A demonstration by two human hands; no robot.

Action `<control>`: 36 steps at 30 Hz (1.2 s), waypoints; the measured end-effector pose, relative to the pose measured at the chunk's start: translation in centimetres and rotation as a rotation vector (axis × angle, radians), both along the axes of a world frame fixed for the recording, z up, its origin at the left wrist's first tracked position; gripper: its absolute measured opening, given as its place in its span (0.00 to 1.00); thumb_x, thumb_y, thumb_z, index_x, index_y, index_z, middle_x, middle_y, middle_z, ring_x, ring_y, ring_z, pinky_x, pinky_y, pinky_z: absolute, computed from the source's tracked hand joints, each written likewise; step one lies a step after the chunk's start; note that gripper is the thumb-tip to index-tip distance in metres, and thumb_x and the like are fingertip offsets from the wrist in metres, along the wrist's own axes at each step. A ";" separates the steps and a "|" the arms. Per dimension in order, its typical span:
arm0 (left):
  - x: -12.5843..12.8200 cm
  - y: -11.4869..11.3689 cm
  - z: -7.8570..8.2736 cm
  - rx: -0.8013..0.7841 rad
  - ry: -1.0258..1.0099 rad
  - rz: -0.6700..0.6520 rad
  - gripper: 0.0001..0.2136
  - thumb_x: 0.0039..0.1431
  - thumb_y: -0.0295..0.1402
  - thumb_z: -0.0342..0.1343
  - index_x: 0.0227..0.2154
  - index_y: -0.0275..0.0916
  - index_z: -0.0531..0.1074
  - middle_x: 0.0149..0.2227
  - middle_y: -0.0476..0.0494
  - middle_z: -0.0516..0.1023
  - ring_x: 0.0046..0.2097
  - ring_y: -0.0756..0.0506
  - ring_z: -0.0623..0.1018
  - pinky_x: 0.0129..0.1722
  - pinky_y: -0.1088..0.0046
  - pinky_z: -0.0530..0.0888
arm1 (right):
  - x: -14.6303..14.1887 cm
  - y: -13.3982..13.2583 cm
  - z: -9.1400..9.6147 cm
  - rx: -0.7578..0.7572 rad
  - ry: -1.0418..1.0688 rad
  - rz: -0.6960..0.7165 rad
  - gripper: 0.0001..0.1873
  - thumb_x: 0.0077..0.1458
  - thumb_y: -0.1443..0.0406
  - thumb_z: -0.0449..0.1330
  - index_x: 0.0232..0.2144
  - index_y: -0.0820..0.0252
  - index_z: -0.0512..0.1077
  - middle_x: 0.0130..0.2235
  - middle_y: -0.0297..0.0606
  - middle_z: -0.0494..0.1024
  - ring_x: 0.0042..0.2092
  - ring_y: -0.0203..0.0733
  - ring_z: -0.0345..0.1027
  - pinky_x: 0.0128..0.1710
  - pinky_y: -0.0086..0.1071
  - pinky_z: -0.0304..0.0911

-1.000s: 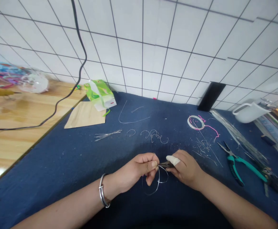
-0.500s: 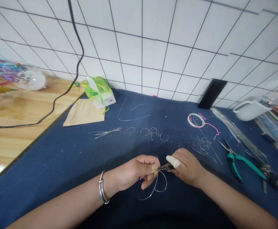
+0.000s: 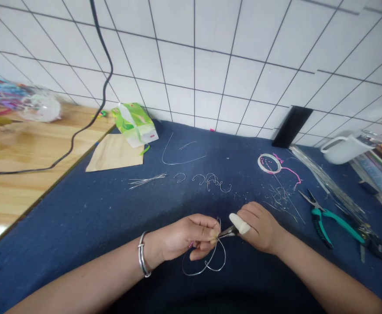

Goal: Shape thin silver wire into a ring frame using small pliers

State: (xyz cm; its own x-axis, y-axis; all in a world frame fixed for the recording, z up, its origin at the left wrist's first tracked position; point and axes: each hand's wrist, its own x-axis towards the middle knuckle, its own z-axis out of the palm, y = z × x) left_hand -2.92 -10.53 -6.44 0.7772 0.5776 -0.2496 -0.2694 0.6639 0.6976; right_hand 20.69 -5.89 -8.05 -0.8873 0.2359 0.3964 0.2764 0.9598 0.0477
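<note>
the left hand [image 3: 201,236] pinches a looped wire [image 3: 225,257] between thumb and fingertips, its other fingers curled; a few small pink beads [image 3: 191,244] show beneath the palm. the right hand [image 3: 259,229], one finger wearing a white cover [image 3: 239,223], is closed around a pair of pliers [image 3: 227,231], whose tips meet the wire right at the left fingertips. the wire hangs in open loops below the hands, over the near part of the blue cloth [image 3: 105,231].

beyond the right hand, a round white-rimmed dish [image 3: 260,165] holds scattered pink beads, with a pink strand [image 3: 292,171] trailing from its right side. wire scraps [image 3: 280,197] lie just in front of it. to the right, a clear plastic sleeve [image 3: 311,171] has long straight wires in it, and a white mug [image 3: 345,151] stands near some books [image 3: 379,176]; what is inside the mug can't be seen.

at far left, a clear container [image 3: 42,109] sits beside a heap of coloured strands [image 3: 1,93], too blurred to tell its contents. a green-and-white packet [image 3: 135,122] touches a brown paper piece [image 3: 117,153]. the packet bears a small red mark, too small to read, and the books' lettering is blurred.
</note>
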 end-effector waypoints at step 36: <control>0.3 0.0 0.3 0.117 0.152 0.318 0.06 0.55 0.33 0.55 0.31 0.35 0.68 0.27 0.49 0.70 0.23 0.56 0.68 0.24 0.79 0.63 | -0.4 0.1 0.1 -0.109 0.109 -0.186 0.16 0.54 0.62 0.57 0.44 0.65 0.63 0.33 0.41 0.72 0.35 0.40 0.61 0.34 0.36 0.60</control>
State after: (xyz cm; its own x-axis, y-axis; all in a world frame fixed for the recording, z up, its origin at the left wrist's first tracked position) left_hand -2.64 -10.57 -6.17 0.5136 0.8158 -0.2659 -0.3370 0.4768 0.8119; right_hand 20.29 -5.77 -7.94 -0.7779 0.4383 0.4503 0.4472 0.8896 -0.0933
